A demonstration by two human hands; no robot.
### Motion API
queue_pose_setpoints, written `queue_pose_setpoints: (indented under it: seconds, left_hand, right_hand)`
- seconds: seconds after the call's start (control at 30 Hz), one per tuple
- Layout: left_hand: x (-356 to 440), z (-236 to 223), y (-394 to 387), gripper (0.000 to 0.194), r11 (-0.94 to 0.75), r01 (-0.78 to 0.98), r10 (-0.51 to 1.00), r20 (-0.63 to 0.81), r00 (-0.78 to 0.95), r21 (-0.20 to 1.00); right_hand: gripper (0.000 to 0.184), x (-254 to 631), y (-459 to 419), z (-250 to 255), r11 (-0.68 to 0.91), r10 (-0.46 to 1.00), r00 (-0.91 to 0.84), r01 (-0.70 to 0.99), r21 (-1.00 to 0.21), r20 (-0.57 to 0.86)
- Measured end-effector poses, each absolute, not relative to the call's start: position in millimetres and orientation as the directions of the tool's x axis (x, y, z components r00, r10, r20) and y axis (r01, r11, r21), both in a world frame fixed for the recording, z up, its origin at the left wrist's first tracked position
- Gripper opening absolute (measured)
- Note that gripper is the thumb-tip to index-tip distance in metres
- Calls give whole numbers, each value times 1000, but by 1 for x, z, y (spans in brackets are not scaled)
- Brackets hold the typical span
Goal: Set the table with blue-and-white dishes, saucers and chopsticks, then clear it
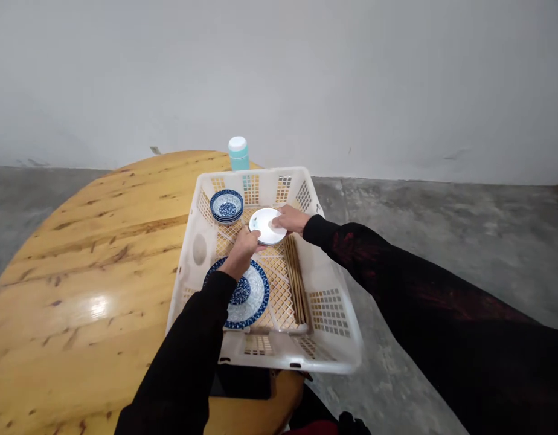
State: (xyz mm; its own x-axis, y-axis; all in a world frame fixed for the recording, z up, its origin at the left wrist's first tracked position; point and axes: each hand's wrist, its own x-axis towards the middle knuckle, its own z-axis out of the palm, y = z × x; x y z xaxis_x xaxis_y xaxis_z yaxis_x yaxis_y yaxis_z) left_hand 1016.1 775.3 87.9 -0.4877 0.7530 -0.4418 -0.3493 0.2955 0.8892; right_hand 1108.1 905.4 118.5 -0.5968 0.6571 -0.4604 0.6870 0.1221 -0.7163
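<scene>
Both my hands grip a small stack of white saucers [266, 221] inside a white plastic basket [327, 254]. My left hand [244, 246] is closed on the near left rim, thumb on top. On the right rim, my right hand [290, 219] is closed with its thumb over the upper saucer. A stack of blue-and-white bowls [227, 204] stands in the far left corner of the basket. Below my left hand lies a large blue-patterned plate [256, 302], partly hidden by my wrist and sleeve. Several wooden chopsticks [296, 284] lie along the right side.
The basket sits on a yellow wooden table [93, 260], its right side reaching past the table edge. Behind it stands a light blue bottle with a white lid [238, 153]. A dark flat object [247, 383] lies at the near edge. A grey wall [279, 78] rises behind.
</scene>
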Motion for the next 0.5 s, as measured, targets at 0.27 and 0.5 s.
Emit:
queue_pose_setpoints:
  seconds: [0.27, 0.5]
  left_hand:
    - [1018, 35, 844, 44, 200, -522, 670, -505, -544, 829]
    - [1016, 11, 872, 41, 233, -541, 644, -545, -536, 808]
  right_hand:
    - [26, 1064, 969, 84, 302, 718, -542, 808, -506, -436]
    - [34, 1045, 992, 55, 367, 782, -490, 862, -351, -385]
